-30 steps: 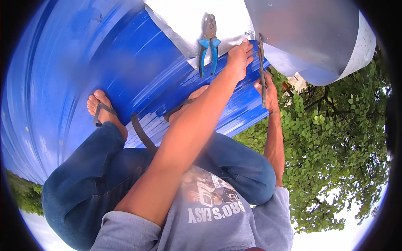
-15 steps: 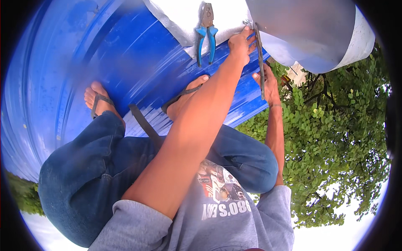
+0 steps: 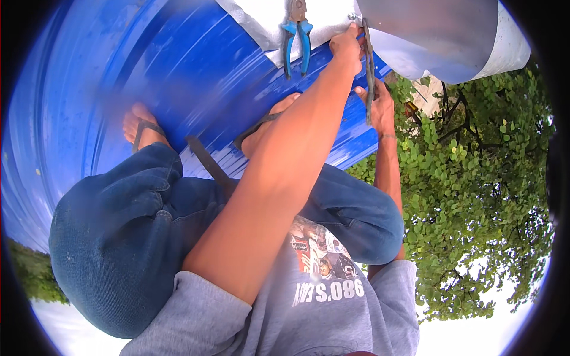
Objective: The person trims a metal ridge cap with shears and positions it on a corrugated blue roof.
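The left hand (image 3: 346, 48) reached far forward and rested at the edge of the silver sheet (image 3: 252, 22), just below a screw (image 3: 352, 16). Its fingers were bunched near the edge; from this angle I cannot tell whether they were pinching it or only pressing there.

The right hand (image 3: 383, 110) held a long dark tool (image 3: 369, 70) by its lower part, the fingers clamped on it and the thumb pointing out to the left. The tool stood nearly upright in the view, its upper end beside the left hand and the curved grey metal (image 3: 436, 26).

To the left of the left hand, the pliers (image 3: 305, 39) lay with their blue handles parted, the handle ends past the silver sheet's edge, over the blue metal roof (image 3: 196, 68). Two feet in dark sandals rested on the roof, and leafy trees (image 3: 469, 178) filled the right side.
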A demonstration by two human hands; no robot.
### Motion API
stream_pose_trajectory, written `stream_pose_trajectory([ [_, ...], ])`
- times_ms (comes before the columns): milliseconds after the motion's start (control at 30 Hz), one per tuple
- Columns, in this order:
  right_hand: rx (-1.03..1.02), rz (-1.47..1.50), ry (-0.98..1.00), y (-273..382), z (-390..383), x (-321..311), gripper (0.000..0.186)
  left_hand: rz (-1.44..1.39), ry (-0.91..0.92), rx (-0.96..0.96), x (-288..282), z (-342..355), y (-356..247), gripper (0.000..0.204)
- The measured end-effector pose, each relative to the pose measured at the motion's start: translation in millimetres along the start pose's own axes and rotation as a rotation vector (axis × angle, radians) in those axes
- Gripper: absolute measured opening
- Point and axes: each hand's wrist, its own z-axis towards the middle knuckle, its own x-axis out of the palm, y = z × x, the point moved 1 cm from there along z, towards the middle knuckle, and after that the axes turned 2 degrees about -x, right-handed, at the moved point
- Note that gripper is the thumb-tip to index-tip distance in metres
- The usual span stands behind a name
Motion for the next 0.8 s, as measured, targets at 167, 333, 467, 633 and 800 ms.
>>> stream_pose_trajectory([
  [167, -0.016, 0.099, 0.077, -33, 14, 5, 0.072, 0.019, -0.016, 0.03, 1, 8, 4, 0.028],
  [333, -0.03, 0.18, 0.152, -33, 14, 2, 0.076, 0.046, -0.047, 0.012, 1, 2, 0, 0.027],
  [467, -0.026, 0.221, 0.119, -32, 11, 5, 0.074, 0.029, 0.019, -0.002, -2, 2, 0, 0.027],
  [633, -0.148, 0.041, 0.082, -35, 14, 0, 0.076, 0.074, 0.049, -0.014, -4, 2, -1, 0.028],
  [800, -0.069, 0.079, 0.021, -22, 7, 9, 0.066, 0.074, 0.057, -0.025, -5, 3, -3, 0.029],
])
